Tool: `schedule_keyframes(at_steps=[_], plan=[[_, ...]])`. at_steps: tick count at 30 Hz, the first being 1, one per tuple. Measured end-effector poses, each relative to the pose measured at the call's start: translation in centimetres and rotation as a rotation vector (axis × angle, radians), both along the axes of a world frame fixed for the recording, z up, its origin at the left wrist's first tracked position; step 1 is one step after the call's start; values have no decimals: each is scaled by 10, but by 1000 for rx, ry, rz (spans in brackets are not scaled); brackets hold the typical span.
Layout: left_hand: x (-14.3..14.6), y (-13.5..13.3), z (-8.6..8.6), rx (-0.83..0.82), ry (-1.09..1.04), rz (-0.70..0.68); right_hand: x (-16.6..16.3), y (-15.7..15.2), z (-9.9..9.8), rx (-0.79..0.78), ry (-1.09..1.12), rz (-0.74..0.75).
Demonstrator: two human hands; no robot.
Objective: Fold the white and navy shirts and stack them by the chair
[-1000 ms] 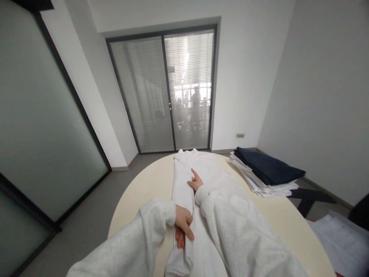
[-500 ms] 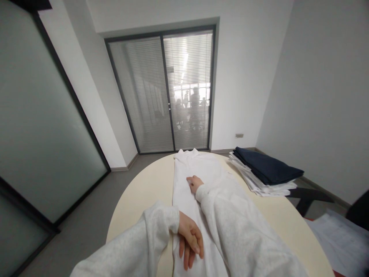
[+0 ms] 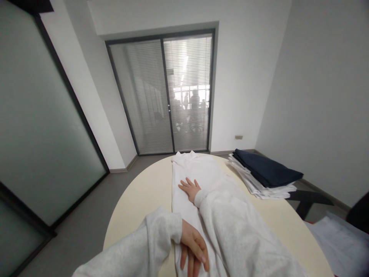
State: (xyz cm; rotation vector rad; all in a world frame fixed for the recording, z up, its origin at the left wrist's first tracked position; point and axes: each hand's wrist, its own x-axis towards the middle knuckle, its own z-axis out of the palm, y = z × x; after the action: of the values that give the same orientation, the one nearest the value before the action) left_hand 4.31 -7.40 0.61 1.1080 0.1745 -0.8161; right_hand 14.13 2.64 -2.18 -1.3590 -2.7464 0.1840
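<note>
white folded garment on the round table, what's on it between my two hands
Head view: between the left hand and right hand, only smooth cloth of the long white folded garment on the round cream table; nothing else lies there.

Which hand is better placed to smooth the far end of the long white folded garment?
Probably the right hand: it lies flat further up the long white folded garment; the left hand rests at the near end.
</note>
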Motion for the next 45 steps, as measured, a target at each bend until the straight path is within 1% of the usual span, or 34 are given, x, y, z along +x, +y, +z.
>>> schedule_keyframes(at_steps=[2, 4, 6, 7, 8, 9, 10, 11, 12, 13, 14, 15, 16, 17, 18, 19, 20, 21, 23, 25, 29, 33, 37, 41, 45], plan=[[1, 0, -7, 10, -4, 11, 1, 2, -3, -71, 11, -1], [0, 0, -7, 10, -18, 20, 3, 3, -3, -80, 39, -11], [-6, 1, 0, -3, -28, 28, 4, 2, 0, -87, 62, -16], [-10, 3, 5, 8, -41, 63, 4, 1, 2, -95, 72, -15], [-15, 7, 11, 50, -61, 127, 4, 0, 5, -101, 84, -13], [-20, 13, 17, 145, -92, 243, 4, -1, 9, -111, 95, -2], [-26, 21, 21, 285, -130, 401, 3, -2, 13, -121, 105, 6], [-32, 32, 25, 470, -160, 575, 3, -3, 17, -127, 113, 4], [-37, 44, 26, 701, -181, 788, 2, -3, 20, -131, 119, -8], [-43, 56, 26, 811, -192, 916, 1, -4, 24, -129, 124, -27], [-48, 69, 25, 882, -195, 1003, 0, -4, 27, -128, 125, -44], [-53, 80, 22, 998, -195, 1121, -1, -5, 30, -125, 124, -56], [-57, 91, 18, 1217, -178, 1279, -1, -5, 32, -123, 120, -58], [-62, 99, 13, 1419, -150, 1353, -1, -6, 33, -124, 113, -48], [-65, 106, 7, 1609, -112, 1381, -1, -6, 34, -124, 107, -39], [-68, 111, 1, 1770, -63, 1356, -2, -5, 35, -124, 106, -34], [-71, 115, -5, 1875, -10, 1282, -2, -5, 35, -124, 112, -33], [-73, 119, -11, 1946, 45, 1198, -2, -5, 35, -125, 123, -37], [-75, 124, -21, 2030, 152, 1059, -2, -4, 34, -122, 155, -42], [-75, 130, -28, 2069, 244, 971, -2, -4, 33, -103, 181, -44], [-69, 146, -32, 2055, 353, 874, 2, -9, 27, -22, 192, -19], [-56, 169, -28, 2015, 400, 822, 7, -17, 20, 63, 219, 37], [-41, 191, -24, 1975, 404, 790, 8, -22, 16, 120, 241, 136], [-34, 202, -26, 1905, 406, 809, 8, -22, 15, 106, 245, 175], [-37, 205, -31, 1934, 316, 797, 7, -20, 16, 60, 258, 171]])
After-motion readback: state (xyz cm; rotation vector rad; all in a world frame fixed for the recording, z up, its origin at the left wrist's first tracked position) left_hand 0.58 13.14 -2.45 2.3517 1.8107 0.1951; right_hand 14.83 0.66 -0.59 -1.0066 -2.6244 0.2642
